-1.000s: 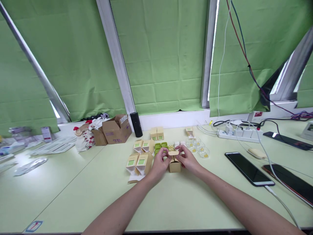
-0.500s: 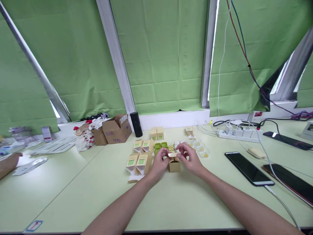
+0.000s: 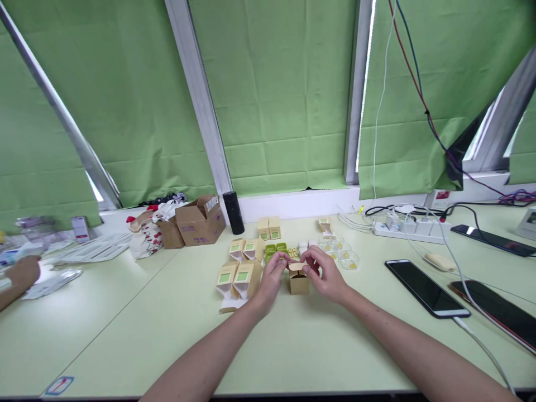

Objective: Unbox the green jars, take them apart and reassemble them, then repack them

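A small brown cardboard box (image 3: 299,283) stands upright on the table between my hands, its top flap raised. With fingers curled, my left hand (image 3: 271,277) pinches the left edge of the flap. My right hand (image 3: 325,275) grips the flap's right side between thumb and fingers. The inside of the box is mostly hidden by the flap and fingers. Just behind the hands are green square trays (image 3: 275,249), small yellow pieces (image 3: 293,253), white pieces (image 3: 303,245) and clear round cups (image 3: 348,259) with something yellow in them.
Several tan boxes (image 3: 247,274) with green labels stand left of my left hand; two more (image 3: 268,228) are farther back. A black bottle (image 3: 233,213) and a carton (image 3: 201,223) stand behind. Phones (image 3: 427,287), cables and a power strip (image 3: 408,230) lie right. Another person's hand (image 3: 24,273) is far left.
The box flap has tipped down toward the opening, and my fingers have shifted slightly with it. At the far left, the other person's hand has moved further into view.
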`<state>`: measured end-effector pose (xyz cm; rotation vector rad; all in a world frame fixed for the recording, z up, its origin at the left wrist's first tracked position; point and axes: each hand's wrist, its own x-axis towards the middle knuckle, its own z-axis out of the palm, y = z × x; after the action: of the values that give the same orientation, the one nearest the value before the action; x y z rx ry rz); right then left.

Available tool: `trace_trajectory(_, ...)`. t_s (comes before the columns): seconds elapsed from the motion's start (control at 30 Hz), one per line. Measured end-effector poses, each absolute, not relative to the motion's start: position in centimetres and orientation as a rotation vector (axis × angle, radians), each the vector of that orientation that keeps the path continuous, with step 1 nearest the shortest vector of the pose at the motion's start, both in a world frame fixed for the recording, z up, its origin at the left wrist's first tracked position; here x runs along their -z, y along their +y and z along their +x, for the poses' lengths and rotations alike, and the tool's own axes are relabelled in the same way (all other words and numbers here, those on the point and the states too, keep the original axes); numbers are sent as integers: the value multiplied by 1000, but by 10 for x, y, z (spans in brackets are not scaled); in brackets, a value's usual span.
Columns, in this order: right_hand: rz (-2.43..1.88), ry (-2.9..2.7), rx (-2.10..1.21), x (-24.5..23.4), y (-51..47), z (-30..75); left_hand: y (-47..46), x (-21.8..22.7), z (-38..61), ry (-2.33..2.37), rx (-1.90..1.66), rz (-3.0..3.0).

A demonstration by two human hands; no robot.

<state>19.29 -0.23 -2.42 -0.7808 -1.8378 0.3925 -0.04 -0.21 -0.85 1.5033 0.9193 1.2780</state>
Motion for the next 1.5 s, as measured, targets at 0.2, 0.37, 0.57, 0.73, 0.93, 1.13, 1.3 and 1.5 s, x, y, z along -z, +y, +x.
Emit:
trace_trajectory(0.2, -776, -1899, -278, 20, -8, 192, -2, 10, 0, 869, -1280, 1530)
trace_trajectory(0.37, -793, -1976, -162, 20, -10, 193, -2, 11, 0, 889, -1262, 1577)
trace_trajectory(0.57, -781, -2015, -77, 20, -12, 193, -2, 15, -1, 915, -1248, 1606)
trace_trajectory(0.73, -776, -2047, -53, 17, -13, 193, -3, 16, -2, 889, -1229, 1632)
trace_trajectory(0.93, -760, -2057, -99, 18, -13, 193, -3, 16, -3, 889, -1217, 1654)
trace_trajectory(1.13, -840, -1871, -278, 21, -5, 193, -5, 13, -2, 909, -1220, 1666)
trace_trajectory(1.3, -835, -1981, -284, 18, -8, 195, -4, 14, -1, 902, -1227, 1667)
trace_trajectory(1.5, -851, -2040, -194, 20, -12, 192, -2, 17, -2, 882, -1228, 1636)
